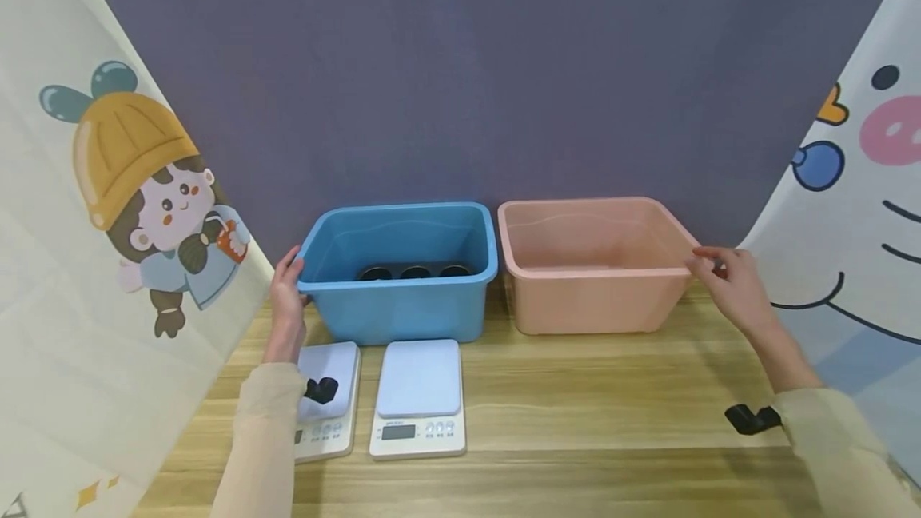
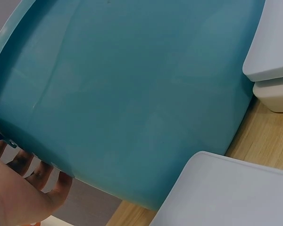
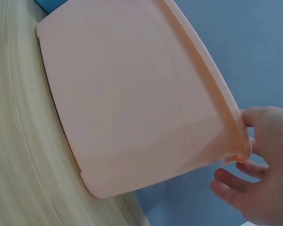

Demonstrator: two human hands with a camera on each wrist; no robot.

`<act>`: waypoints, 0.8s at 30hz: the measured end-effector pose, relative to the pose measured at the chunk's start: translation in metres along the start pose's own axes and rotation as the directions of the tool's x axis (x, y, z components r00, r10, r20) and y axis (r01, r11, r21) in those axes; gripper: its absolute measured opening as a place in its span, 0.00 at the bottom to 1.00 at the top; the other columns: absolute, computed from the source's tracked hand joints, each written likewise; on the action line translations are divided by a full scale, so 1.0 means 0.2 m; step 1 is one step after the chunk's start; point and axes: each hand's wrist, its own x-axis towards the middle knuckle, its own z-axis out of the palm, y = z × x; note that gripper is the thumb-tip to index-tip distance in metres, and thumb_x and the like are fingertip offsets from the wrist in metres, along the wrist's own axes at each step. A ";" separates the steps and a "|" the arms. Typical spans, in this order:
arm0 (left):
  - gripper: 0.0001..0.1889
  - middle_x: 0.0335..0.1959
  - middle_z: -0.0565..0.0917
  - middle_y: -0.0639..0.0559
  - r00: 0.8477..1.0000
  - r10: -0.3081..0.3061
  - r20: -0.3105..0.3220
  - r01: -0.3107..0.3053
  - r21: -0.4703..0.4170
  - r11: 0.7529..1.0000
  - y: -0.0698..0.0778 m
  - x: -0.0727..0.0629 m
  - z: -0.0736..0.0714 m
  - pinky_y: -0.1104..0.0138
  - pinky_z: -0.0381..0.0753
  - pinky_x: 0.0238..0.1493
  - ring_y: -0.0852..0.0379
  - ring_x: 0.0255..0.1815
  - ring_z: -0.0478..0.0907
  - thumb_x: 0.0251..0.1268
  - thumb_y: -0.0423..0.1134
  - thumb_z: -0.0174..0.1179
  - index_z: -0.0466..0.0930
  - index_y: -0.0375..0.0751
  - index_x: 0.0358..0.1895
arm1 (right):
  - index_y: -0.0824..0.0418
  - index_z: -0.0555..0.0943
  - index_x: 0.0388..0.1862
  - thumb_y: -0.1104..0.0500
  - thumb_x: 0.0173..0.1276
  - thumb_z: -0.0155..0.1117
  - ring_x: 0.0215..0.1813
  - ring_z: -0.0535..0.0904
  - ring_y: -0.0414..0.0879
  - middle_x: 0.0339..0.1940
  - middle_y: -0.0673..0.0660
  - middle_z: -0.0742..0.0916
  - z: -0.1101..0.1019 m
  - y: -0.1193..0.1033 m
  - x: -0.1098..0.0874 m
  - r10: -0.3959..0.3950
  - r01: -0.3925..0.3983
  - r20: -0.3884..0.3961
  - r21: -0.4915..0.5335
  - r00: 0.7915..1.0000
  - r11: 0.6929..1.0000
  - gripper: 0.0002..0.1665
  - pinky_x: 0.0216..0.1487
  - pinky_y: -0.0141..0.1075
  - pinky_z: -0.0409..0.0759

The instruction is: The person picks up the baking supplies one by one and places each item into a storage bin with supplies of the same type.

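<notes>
A blue plastic bin (image 1: 403, 310) and a pink plastic bin (image 1: 597, 302) stand side by side on the wooden table. My left hand (image 1: 288, 302) holds the blue bin at its left rim; in the left wrist view its bent fingers (image 2: 61, 190) lie along the bin's end. The right hand (image 1: 734, 282) grips the pink bin's rim near the front right corner. There, in the right wrist view, the fingers (image 3: 231, 181) curl below the rim. Inside the blue bin, partly hidden by its front wall, is a dark object with several round openings (image 1: 415, 272).
Two white kitchen scales stand before the blue bin: one scale (image 1: 419, 398) near the middle, the other scale (image 1: 338, 390) partly behind the left forearm. A grey curtain (image 1: 460, 86) hangs behind the bins. Printed cloths flank the table (image 1: 576, 422) on both sides.
</notes>
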 end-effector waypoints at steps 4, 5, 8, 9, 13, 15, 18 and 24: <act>0.27 0.81 0.55 0.52 1.000 0.000 0.000 0.000 0.001 1.000 0.01 0.00 0.00 0.43 0.50 0.76 0.45 0.79 0.52 0.79 0.53 0.39 0.58 0.57 0.78 | 0.78 0.68 0.66 0.48 0.78 0.51 0.52 0.72 0.52 0.64 0.77 0.64 0.02 0.02 -0.01 0.008 -0.006 -0.016 0.072 1.000 0.997 0.35 0.38 0.24 0.68; 0.27 0.81 0.55 0.52 1.000 0.000 0.001 0.000 0.006 1.000 0.01 0.00 0.00 0.43 0.50 0.76 0.46 0.79 0.52 0.79 0.53 0.39 0.58 0.58 0.78 | 0.79 0.68 0.67 0.49 0.78 0.51 0.49 0.74 0.44 0.63 0.75 0.63 0.02 0.03 -0.01 0.009 -0.006 -0.022 0.097 1.000 0.995 0.35 0.36 0.20 0.70; 0.27 0.81 0.55 0.52 1.000 -0.002 0.002 0.002 0.012 1.000 0.01 -0.01 0.00 0.43 0.50 0.76 0.46 0.79 0.52 0.79 0.53 0.39 0.58 0.58 0.77 | 0.78 0.63 0.70 0.50 0.79 0.48 0.38 0.73 0.25 0.62 0.73 0.65 0.05 0.04 -0.02 0.014 -0.010 -0.021 0.192 1.000 0.981 0.35 0.33 0.18 0.76; 0.27 0.81 0.55 0.53 1.000 -0.004 0.004 0.004 0.014 1.000 0.01 -0.01 0.00 0.43 0.50 0.76 0.46 0.79 0.52 0.79 0.53 0.39 0.58 0.58 0.78 | 0.77 0.60 0.71 0.49 0.80 0.46 0.38 0.72 0.22 0.62 0.73 0.65 0.06 0.05 -0.02 0.021 -0.018 -0.011 0.218 1.000 0.976 0.36 0.33 0.19 0.77; 0.27 0.81 0.55 0.52 1.000 -0.001 0.002 0.001 0.019 1.000 0.01 -0.01 -0.01 0.43 0.50 0.76 0.45 0.79 0.52 0.79 0.53 0.39 0.58 0.58 0.77 | 0.70 0.51 0.76 0.47 0.82 0.38 0.42 0.71 0.22 0.62 0.73 0.67 0.12 0.08 -0.04 0.038 -0.040 0.013 0.297 0.999 0.954 0.35 0.35 0.25 0.81; 0.27 0.81 0.55 0.52 1.000 0.003 -0.003 -0.003 0.018 1.000 0.01 -0.01 -0.01 0.42 0.50 0.76 0.45 0.79 0.52 0.79 0.54 0.39 0.58 0.58 0.77 | 0.67 0.49 0.76 0.47 0.83 0.36 0.42 0.70 0.25 0.62 0.72 0.65 0.15 0.09 -0.04 0.045 -0.044 0.004 0.315 0.999 0.948 0.34 0.35 0.27 0.82; 0.27 0.81 0.55 0.52 1.000 0.009 -0.011 -0.009 0.035 0.999 0.01 -0.01 -0.01 0.42 0.50 0.76 0.45 0.79 0.52 0.79 0.54 0.39 0.58 0.59 0.77 | 0.64 0.49 0.76 0.46 0.83 0.35 0.43 0.71 0.29 0.60 0.67 0.66 0.18 0.09 -0.03 0.054 -0.042 -0.027 0.343 0.998 0.938 0.33 0.35 0.29 0.82; 0.27 0.79 0.59 0.48 0.999 0.037 -0.025 -0.035 0.094 0.995 0.03 -0.03 -0.02 0.41 0.56 0.74 0.43 0.77 0.56 0.80 0.55 0.36 0.59 0.54 0.77 | 0.60 0.49 0.77 0.45 0.83 0.33 0.44 0.71 0.36 0.55 0.56 0.67 0.20 0.09 -0.04 0.085 -0.059 -0.056 0.373 0.995 0.926 0.32 0.35 0.30 0.83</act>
